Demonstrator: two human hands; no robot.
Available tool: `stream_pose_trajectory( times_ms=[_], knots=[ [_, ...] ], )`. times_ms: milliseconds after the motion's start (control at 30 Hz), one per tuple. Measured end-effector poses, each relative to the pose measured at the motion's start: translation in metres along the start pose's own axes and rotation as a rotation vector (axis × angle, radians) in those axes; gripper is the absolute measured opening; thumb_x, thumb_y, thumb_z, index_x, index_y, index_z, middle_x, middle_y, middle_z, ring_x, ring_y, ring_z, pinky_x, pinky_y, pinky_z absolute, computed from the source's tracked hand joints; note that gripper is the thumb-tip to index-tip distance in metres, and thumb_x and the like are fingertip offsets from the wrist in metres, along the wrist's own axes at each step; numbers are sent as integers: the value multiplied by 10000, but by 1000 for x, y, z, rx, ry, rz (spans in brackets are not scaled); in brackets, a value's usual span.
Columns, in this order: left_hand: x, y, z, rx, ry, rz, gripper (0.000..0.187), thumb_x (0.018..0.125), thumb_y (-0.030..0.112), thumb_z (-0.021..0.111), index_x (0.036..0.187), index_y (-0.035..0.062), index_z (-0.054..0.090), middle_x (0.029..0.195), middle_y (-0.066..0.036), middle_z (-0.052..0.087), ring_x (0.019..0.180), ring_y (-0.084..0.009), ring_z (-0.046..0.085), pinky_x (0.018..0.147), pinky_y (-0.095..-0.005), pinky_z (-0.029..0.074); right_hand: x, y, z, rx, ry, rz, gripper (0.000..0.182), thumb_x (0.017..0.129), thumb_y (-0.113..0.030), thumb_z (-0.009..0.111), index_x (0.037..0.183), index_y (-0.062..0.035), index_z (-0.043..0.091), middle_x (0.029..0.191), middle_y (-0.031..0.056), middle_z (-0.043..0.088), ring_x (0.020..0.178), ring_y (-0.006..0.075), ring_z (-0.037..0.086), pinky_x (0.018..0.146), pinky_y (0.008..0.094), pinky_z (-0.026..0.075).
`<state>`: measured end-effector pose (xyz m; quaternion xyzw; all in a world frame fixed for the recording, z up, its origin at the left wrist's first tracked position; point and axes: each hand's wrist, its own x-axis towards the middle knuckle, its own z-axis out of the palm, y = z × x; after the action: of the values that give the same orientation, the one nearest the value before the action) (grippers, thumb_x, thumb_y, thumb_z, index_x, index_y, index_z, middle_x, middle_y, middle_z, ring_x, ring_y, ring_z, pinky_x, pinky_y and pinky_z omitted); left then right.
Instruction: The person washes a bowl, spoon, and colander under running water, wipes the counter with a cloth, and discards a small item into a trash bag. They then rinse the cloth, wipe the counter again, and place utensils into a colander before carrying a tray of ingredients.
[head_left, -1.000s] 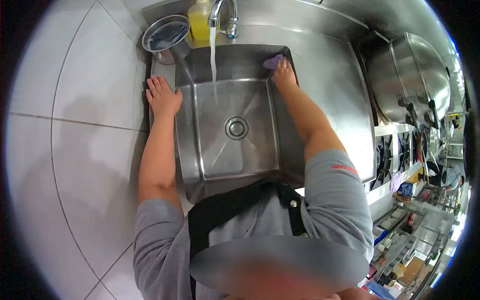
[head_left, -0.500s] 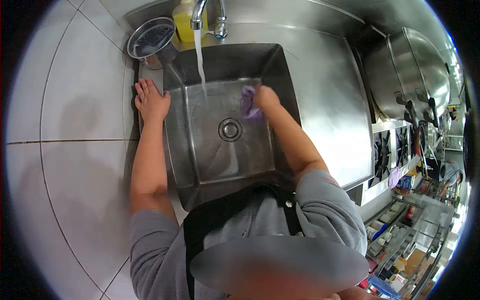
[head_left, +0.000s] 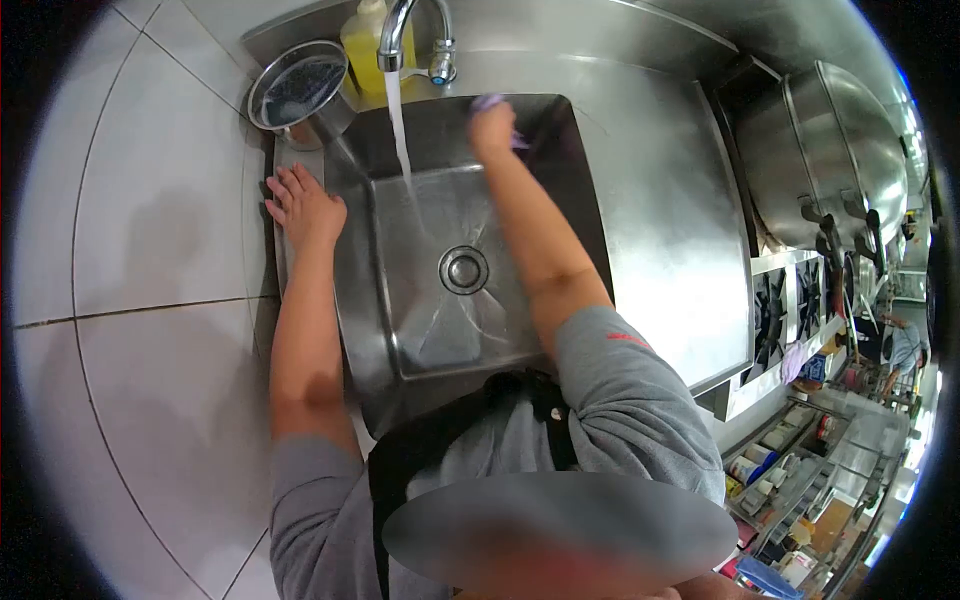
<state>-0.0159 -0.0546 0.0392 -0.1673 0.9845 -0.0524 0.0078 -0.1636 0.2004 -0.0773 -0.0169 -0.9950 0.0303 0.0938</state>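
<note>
We look down on a stainless steel counter beside a wall of large pale tiles with dark grout lines. To the right sit big steel pots and gas burners (dark grates), then crowded shelves farther off, brightly lit.

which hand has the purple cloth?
The right hand, up at the back wall of the steel sink, grips the purple cloth. The left hand lies flat and empty on the sink's left rim.
</note>
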Motion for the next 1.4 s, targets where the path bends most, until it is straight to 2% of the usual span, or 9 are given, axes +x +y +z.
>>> stream_pose_trajectory(
  times_ms=[33,133,333,533,767,933,1033,1133,1400],
  knots=[
    [5,6,-2,36,2,-6,723,825,299,539,1410,22,216,1478,-206,169,1382,-345,116,1104,-488,93,-10,-23,-24,884,92,334,103,759,6,514,821,40,590,868,229,600,905,388,574,797,499,420],
    [35,9,63,114,276,142,720,807,253,565,1399,8,236,1454,-237,207,1367,-370,159,1103,-500,101,-26,-58,-22,987,16,91,155,738,-46,531,868,12,590,883,257,614,897,422,583,767,445,459],
    [-7,46,24,-214,118,289,698,818,264,570,1382,-9,263,1415,-228,298,1337,-347,247,1094,-465,178,-79,-85,-28,1175,-326,131,265,772,-157,643,1012,-48,618,872,141,655,840,217,629,741,338,483],
    [-1,66,93,-1759,-342,-172,478,891,374,540,1196,8,505,1189,-153,548,1087,-230,518,907,-328,395,-97,-92,-33,1387,-427,74,337,753,-164,667,1059,-35,606,917,140,657,860,230,626,762,319,483],
    [11,52,93,-1256,-85,-35,475,882,413,544,1101,-9,553,1022,-164,615,938,-234,581,827,-330,438,-80,-56,-37,985,-530,-79,532,549,-184,763,1026,-11,602,926,196,641,873,302,629,787,374,489],
    [16,56,70,-1030,171,-6,422,882,383,525,1035,-8,561,978,-246,605,921,-402,576,791,-400,449,-80,-33,-13,623,-278,-134,191,694,-68,589,867,-14,649,807,151,658,794,256,642,692,377,503],
    [16,47,52,-1040,188,37,402,875,367,539,1035,0,571,949,-232,615,890,-381,591,774,-400,454,-71,-36,-5,831,-540,-64,297,724,2,523,998,-49,625,799,112,646,761,216,630,592,355,512],
    [15,42,35,-1090,-149,106,460,871,405,539,1107,10,564,1032,-197,618,942,-333,593,824,-375,443,-86,-53,-69,1295,-766,-46,404,746,-20,503,1145,-58,553,976,168,646,861,265,641,739,369,503],
    [-9,66,40,-1386,-392,69,443,822,373,621,1104,38,558,1060,-115,621,937,-267,603,775,-342,467,-100,-74,-39,1237,-507,-115,470,682,-101,694,1108,-78,498,869,115,608,627,218,614,511,345,523]
  ],
)
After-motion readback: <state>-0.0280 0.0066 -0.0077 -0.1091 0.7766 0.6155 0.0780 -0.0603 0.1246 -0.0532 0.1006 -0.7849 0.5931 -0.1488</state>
